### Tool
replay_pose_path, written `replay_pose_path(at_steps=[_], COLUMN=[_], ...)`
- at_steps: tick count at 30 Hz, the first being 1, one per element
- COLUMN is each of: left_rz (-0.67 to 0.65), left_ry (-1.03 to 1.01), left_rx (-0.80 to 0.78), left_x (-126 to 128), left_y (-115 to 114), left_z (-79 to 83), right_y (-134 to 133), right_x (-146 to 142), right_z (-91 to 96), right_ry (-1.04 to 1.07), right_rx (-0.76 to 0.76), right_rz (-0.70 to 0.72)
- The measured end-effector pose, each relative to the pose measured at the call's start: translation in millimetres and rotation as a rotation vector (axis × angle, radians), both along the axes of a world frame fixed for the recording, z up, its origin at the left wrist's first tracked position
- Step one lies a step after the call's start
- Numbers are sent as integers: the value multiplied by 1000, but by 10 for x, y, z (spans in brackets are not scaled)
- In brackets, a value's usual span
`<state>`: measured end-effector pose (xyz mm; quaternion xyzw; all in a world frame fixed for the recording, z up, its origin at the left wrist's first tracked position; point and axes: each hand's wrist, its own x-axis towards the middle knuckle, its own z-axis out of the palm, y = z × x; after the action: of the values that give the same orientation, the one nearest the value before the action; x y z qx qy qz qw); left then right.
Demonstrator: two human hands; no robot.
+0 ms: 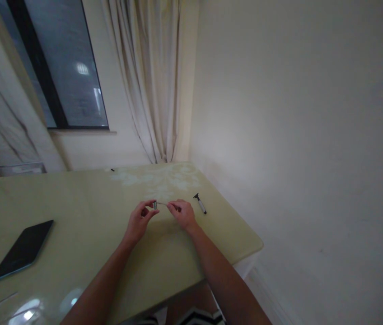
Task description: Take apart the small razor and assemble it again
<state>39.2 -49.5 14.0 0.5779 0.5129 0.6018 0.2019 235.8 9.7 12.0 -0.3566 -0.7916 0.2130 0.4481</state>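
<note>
Between the thumb and fingers of my left hand [140, 219] is a small flat razor cartridge [155, 206], held upright with a dark and greenish striped face. My right hand [182, 214] pinches a thin, pale, stick-like tool [161, 203], whose kind is too small to make out. Its tip points left and reaches to the cartridge's edge; whether they touch I cannot tell. Both hands are just above the tabletop. To the right of my right hand lies a razor handle [201, 205], grey with black ends and a T-shaped top.
A glossy pale green table [86, 203] spans the view, its right edge running beside a bare wall [296, 135]. At the left lies a dark tablet [22, 249]. A tiny black piece [112, 170] sits near the far edge. Curtains [151, 81] hang behind.
</note>
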Motion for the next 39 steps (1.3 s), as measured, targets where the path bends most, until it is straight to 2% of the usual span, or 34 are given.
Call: replay_pose_path(at_steps=[4,8,12,16,20,24,28,32,36,39], left_rz=[6,-6,-5,7,3,2,2,10,13,10], left_ry=[5,14,18,10,20,37,43,39,33,28], left_rx=[5,14,24,37,44,53,53,47,63,57], left_x=[8,0,-10,-15,-23,-20,-15,-18,-12,-7], left_y=[-16,-12,-1,3,1,-7,-13,-16,-12,-4], left_z=[14,1,-15,-30,-30,-18,-14,-6,-8,-24], right_y=[10,-12,-26,-12,-5,-24,-23,4,18,23], right_x=[0,-5,3,16,20,13,23,40,44,52], right_z=[-29,-1,32,30,30,42,40,34,20,6], right_ry=[-13,-42,-100,-82,-101,-72,-92,-82,-87,-68], right_rx=[-1,17,12,5,-18,7,8,19,24,27], right_rz=[85,2,73,-20,102,-8,64,-32,76,-3])
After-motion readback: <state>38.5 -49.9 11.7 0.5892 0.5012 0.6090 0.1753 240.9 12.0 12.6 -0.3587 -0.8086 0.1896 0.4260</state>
